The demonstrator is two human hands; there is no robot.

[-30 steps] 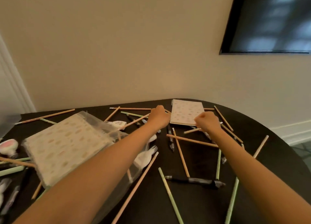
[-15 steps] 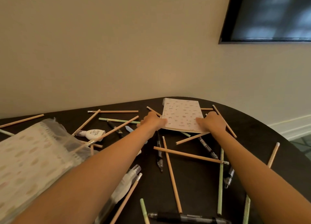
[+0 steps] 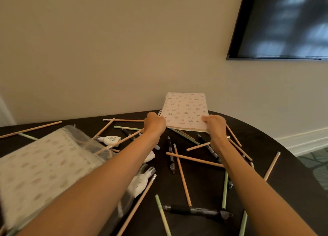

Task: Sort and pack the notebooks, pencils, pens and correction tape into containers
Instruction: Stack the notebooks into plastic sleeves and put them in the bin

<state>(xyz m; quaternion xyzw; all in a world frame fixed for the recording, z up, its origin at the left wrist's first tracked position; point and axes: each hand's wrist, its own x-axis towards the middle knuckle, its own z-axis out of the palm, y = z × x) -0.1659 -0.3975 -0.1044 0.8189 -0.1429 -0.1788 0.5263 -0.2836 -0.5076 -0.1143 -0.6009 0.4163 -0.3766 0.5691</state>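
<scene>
Notebook (image 3: 186,111), 12 o'clock: pale pink cover strewn with small grey and pastel motifs. Notebook stack (image 3: 44,164), 9 o'clock: cream cover with blurred pink, tan and green dabs. Table (image 3: 205,186): brown, almost black. Tan pencil (image 3: 182,175), centre, plain wood colour; pale green pencil (image 3: 225,189), 4 o'clock. Pen (image 3: 197,211), 6 o'clock: black grip, clear barrel. Correction tape (image 3: 111,140), 10 o'clock: white. Wall (image 3: 124,58): cream. Screen (image 3: 284,22), 2 o'clock: black

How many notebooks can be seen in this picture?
2. One notebook is held up at the far side by the left hand and right hand; the other notebook lies in the clear container at left. More may be hidden beneath it.
</scene>
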